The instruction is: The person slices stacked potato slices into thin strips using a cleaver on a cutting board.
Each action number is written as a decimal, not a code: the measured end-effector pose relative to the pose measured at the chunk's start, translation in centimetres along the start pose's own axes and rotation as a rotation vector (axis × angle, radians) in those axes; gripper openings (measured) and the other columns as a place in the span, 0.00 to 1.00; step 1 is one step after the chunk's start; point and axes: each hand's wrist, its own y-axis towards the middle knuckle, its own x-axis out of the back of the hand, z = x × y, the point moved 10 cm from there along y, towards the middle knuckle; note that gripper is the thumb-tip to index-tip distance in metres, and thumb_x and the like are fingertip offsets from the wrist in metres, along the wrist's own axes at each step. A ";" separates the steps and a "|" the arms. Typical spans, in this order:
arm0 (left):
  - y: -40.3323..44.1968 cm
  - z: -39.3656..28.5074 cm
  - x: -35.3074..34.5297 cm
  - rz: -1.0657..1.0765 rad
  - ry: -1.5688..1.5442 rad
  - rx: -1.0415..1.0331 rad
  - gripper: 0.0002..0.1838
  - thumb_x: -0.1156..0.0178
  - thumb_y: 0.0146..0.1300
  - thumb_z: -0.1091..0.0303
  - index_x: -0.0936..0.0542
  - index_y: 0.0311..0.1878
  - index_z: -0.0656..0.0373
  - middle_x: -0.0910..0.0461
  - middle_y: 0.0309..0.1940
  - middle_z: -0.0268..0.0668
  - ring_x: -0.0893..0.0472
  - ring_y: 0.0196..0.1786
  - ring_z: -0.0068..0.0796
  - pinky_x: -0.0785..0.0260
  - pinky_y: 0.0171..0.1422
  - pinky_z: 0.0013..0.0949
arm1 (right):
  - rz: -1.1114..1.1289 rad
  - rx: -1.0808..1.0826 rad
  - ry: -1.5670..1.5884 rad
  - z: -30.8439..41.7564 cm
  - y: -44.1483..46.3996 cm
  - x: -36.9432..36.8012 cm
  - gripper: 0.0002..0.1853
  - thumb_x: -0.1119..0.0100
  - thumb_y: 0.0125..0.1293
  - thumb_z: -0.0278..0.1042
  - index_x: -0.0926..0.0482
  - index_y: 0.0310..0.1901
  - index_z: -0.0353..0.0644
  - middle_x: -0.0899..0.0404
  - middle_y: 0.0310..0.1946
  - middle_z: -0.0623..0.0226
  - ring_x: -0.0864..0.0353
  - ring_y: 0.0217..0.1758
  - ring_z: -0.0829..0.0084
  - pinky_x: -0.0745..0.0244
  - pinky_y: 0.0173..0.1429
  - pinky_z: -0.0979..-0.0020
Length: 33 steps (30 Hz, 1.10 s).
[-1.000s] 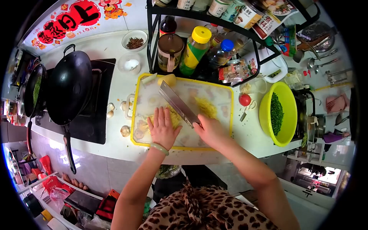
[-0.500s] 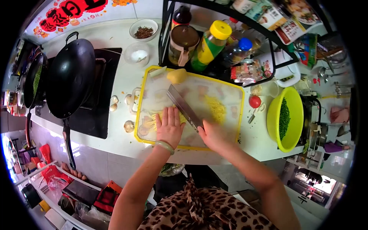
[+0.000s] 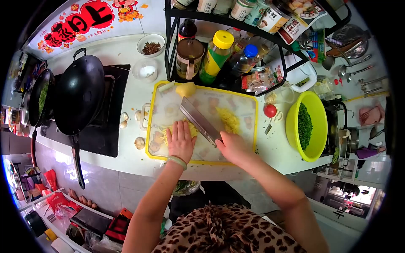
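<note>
On a yellow-rimmed cutting board [image 3: 255,122], my left hand [image 3: 181,141] lies flat with fingers stretched over a pile of pale yellow shreds [image 3: 165,135]. Part of that pile is hidden under the palm. My right hand [image 3: 233,148] grips the handle of a cleaver [image 3: 199,120], whose broad blade slants up and left past my left fingertips. A second heap of yellow shreds [image 3: 228,119] lies right of the blade. Near the board's far edge sit a peeled potato [image 3: 185,89] and a pale cut vegetable piece [image 3: 167,87].
Left of the board are garlic bulbs [image 3: 139,143] and a black wok [image 3: 80,95] on the stove. At right stand a yellow-green basin [image 3: 320,130] of chopped greens, a red round item [image 3: 270,110] and a small knife [image 3: 268,128]. Behind is a black rack [image 3: 168,50] with bottles.
The camera view has shifted, showing more of the rack's upper shelf. My left hand stays flat on the shreds, and the cleaver remains in my right hand at nearly the same slant.
</note>
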 end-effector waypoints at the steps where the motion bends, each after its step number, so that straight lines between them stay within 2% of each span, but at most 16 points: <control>1: 0.0 0.1 0.0 0.004 -0.004 0.009 0.38 0.43 0.62 0.52 0.41 0.69 0.65 0.38 0.66 0.46 0.41 0.71 0.45 0.49 0.71 0.57 | 0.039 0.007 -0.016 0.2 -0.2 -0.1 0.13 0.47 0.65 0.38 0.30 0.33 0.35 0.23 0.28 0.47 0.22 0.35 0.45 0.28 0.39 0.50; 6: 0.0 0.1 -0.1 0.023 -0.031 0.010 0.38 0.44 0.63 0.52 0.41 0.69 0.65 0.39 0.67 0.46 0.41 0.71 0.46 0.49 0.71 0.58 | 0.115 -0.012 -0.011 0.1 -0.1 -0.7 0.13 0.48 0.66 0.37 0.30 0.34 0.33 0.23 0.30 0.46 0.22 0.36 0.45 0.28 0.41 0.50; 9: 0.0 0.1 -0.4 0.035 -0.035 0.007 0.37 0.45 0.63 0.52 0.41 0.69 0.65 0.39 0.67 0.46 0.41 0.71 0.46 0.49 0.71 0.58 | 0.198 -0.089 0.029 -0.6 0.7 -2.1 0.15 0.49 0.68 0.42 0.29 0.35 0.35 0.23 0.28 0.47 0.22 0.35 0.45 0.28 0.39 0.51; 12: -0.2 0.2 -0.6 0.039 -0.016 -0.002 0.37 0.45 0.63 0.52 0.41 0.69 0.65 0.38 0.67 0.45 0.41 0.71 0.46 0.49 0.71 0.58 | 0.160 -0.091 -0.060 -0.2 1.6 -4.0 0.15 0.49 0.68 0.43 0.29 0.36 0.36 0.23 0.27 0.47 0.22 0.33 0.45 0.29 0.37 0.50; 14: -0.4 -0.1 -0.5 0.039 -0.005 -0.024 0.37 0.45 0.63 0.52 0.40 0.69 0.65 0.38 0.66 0.45 0.40 0.70 0.46 0.49 0.71 0.58 | -0.013 -0.090 -0.047 0.3 1.7 -4.0 0.15 0.49 0.68 0.43 0.29 0.35 0.36 0.23 0.26 0.47 0.22 0.31 0.44 0.29 0.35 0.49; 16: -0.1 0.0 0.0 0.027 -0.039 0.004 0.37 0.41 0.60 0.55 0.39 0.68 0.65 0.38 0.66 0.46 0.40 0.70 0.46 0.49 0.71 0.57 | -0.030 -0.103 -0.010 0.3 1.9 -3.9 0.15 0.48 0.67 0.43 0.29 0.34 0.36 0.23 0.26 0.47 0.22 0.31 0.44 0.29 0.35 0.49; 21: -0.1 0.2 0.2 -0.019 -0.051 0.007 0.38 0.41 0.60 0.56 0.40 0.68 0.65 0.38 0.66 0.46 0.40 0.70 0.46 0.50 0.71 0.57 | -0.068 -0.045 0.023 -0.1 2.0 -1.9 0.15 0.47 0.66 0.42 0.30 0.33 0.37 0.23 0.26 0.47 0.22 0.32 0.45 0.29 0.36 0.49; 25: 0.0 0.0 0.5 -0.046 -0.032 -0.009 0.38 0.42 0.61 0.54 0.40 0.68 0.66 0.38 0.66 0.45 0.40 0.70 0.46 0.48 0.71 0.56 | 0.006 0.019 -0.030 0.3 0.8 -0.3 0.14 0.47 0.66 0.40 0.30 0.33 0.36 0.23 0.27 0.48 0.23 0.34 0.45 0.29 0.38 0.51; 27: 0.0 0.1 0.5 -0.036 -0.046 0.006 0.38 0.42 0.61 0.54 0.40 0.69 0.66 0.38 0.66 0.45 0.40 0.70 0.46 0.48 0.71 0.57 | 0.133 -0.025 -0.075 0.1 0.3 -1.1 0.12 0.48 0.65 0.37 0.29 0.36 0.34 0.22 0.29 0.47 0.22 0.36 0.45 0.27 0.43 0.50; 33: 0.1 0.2 -0.2 0.019 -0.054 0.015 0.39 0.43 0.62 0.53 0.42 0.70 0.66 0.39 0.66 0.46 0.40 0.70 0.46 0.47 0.71 0.56 | 0.219 -0.106 -0.044 0.7 0.4 -1.3 0.11 0.49 0.66 0.36 0.28 0.35 0.34 0.22 0.30 0.46 0.21 0.36 0.45 0.27 0.42 0.50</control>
